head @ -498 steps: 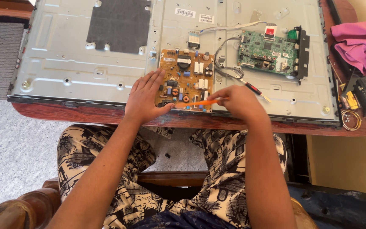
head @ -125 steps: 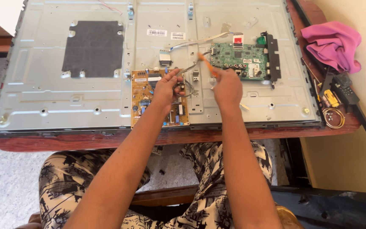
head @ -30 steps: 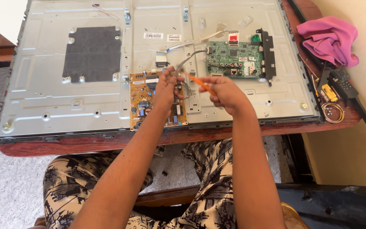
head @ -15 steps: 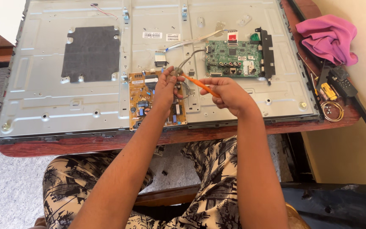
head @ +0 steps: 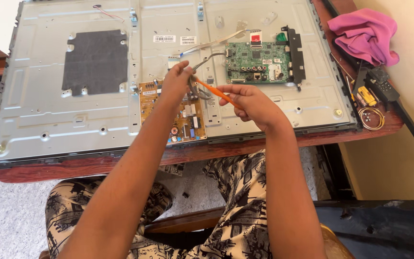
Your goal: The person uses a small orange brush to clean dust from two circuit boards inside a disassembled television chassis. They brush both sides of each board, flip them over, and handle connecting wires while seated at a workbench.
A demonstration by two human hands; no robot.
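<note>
Right hand (head: 252,103) pinched an orange tool (head: 215,92) in its fingers, tip aimed at the grey cable (head: 206,59). Left hand (head: 176,84) fingers pinched that cable's plug above the tan board (head: 183,120). Judged: connector being worked; next calls for steady prying. Green board (head: 257,62) lay beyond on the desk (head: 73,168).

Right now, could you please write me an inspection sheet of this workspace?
Surface: red-brown wooden table, mostly covered by the metal back panel of a television.
Job's things: tan power board; green main board; orange screwdriver.
Clutter: pink cloth, small tools, wire coil.
Grip: left hand pinches grey cable; right hand holds screwdriver.
Cables: grey cable, flat ribbon.
Surroundings: grey carpet, cream wall.
</note>
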